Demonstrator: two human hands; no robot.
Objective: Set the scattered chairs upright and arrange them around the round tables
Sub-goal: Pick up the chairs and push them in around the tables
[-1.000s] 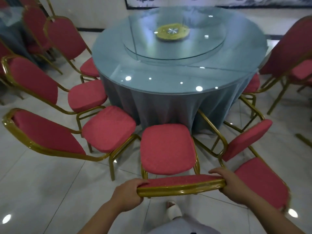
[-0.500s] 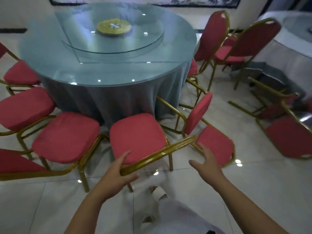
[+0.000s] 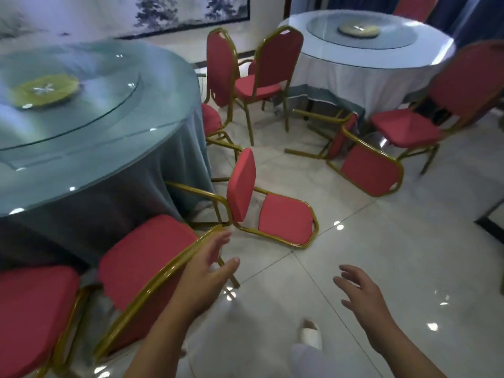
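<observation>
Banquet hall or restaurant dining room. Two big round tables (image 3: 114, 170) (image 3: 365, 64) with floor-length cloths and glass turntables (image 3: 68, 105), many matching red padded chairs (image 3: 261, 77) on gold metal frames, some tipped on the glossy tile floor (image 3: 381, 255). Ink landscape painting (image 3: 174, 9) on the wall.

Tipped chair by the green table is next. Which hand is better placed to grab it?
Left, probably. The left hand is open, almost at the tipped chair; the right hand is open over the floor, farther off.
</observation>
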